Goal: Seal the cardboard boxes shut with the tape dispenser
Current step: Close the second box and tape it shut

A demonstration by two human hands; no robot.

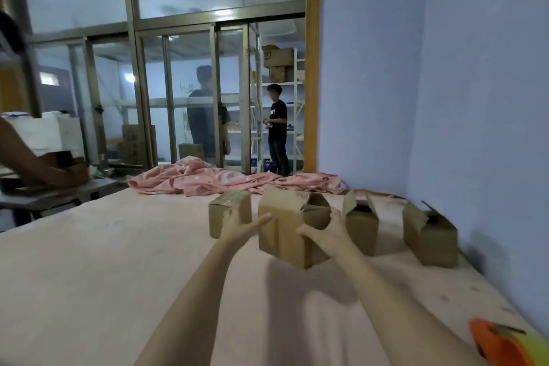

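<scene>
both hands (243, 226) grip open box (285, 229); contents unseen

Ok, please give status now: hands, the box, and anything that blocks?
Left hand and right hand hold the open box, one each side. Flaps not taped. Tape dispenser lies untouched, near right. Nothing blocks.

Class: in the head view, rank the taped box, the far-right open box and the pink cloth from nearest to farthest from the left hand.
1. Taped box, directly behind the left hand.
2. Pink cloth, at the table's back.
3. Far-right open box, by the wall.
</scene>
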